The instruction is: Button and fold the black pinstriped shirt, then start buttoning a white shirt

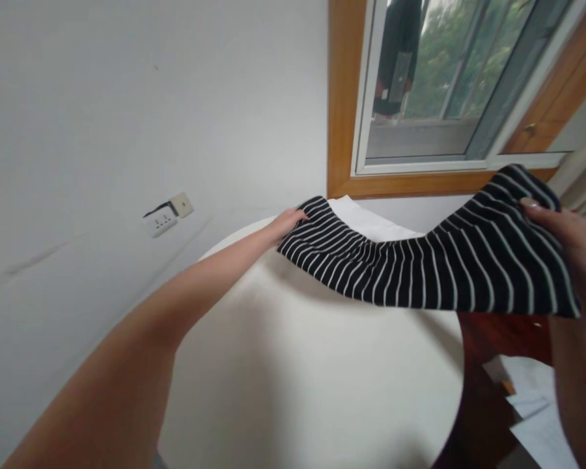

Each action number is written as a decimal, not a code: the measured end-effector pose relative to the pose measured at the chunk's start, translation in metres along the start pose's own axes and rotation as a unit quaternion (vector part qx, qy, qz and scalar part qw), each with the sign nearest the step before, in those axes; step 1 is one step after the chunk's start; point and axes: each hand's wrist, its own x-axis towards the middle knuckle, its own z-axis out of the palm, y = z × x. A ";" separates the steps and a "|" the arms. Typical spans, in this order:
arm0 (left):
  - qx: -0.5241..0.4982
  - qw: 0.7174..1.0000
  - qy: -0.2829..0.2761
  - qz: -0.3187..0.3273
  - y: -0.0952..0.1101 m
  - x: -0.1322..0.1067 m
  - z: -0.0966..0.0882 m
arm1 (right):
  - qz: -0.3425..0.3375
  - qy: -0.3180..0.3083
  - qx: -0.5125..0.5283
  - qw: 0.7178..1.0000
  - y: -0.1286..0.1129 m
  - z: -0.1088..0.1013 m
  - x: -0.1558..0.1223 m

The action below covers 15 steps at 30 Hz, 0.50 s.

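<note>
A black cloth with white stripes (pixel 400 270) is stretched between my two hands, sagging in the middle above the round white table (pixel 293 391). Its exact kind cannot be made out; it looks like a folded knit garment. My left hand (pixel 289 223) grips its far left end near the table's back edge. The other end is raised at the right, pinched by my right hand (pixel 566 238), with the thumb on top and the other fingers hidden behind the cloth. Something white and flat (pixel 371 218) lies on the table behind the cloth.
A white wall with a socket (pixel 162 220) runs along the left and back. Beyond the table is a wood-framed window (pixel 346 130). White papers (pixel 537 404) lie low at the right, beside a dark red floor (pixel 508 335).
</note>
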 end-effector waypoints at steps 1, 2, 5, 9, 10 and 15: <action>0.016 0.999 0.013 0.030 0.010 0.032 -0.001 | -0.041 0.028 0.023 0.998 -0.002 0.004 0.015; 0.039 0.997 0.028 0.059 0.020 0.063 -0.002 | -0.075 0.055 0.050 0.994 -0.002 0.011 0.029; 0.160 0.975 0.115 0.099 0.036 0.141 -0.005 | -0.077 0.088 0.129 0.985 0.019 0.045 0.064; 0.286 0.915 0.283 0.019 0.010 0.186 0.025 | -0.007 0.098 0.219 0.971 0.092 0.092 0.078; 0.299 0.906 0.299 0.010 -0.004 0.188 0.039 | 0.011 0.083 0.220 0.972 0.114 0.099 0.076; 0.306 0.914 0.254 0.080 -0.072 0.162 0.106 | 0.077 0.039 0.161 0.983 0.187 0.104 0.060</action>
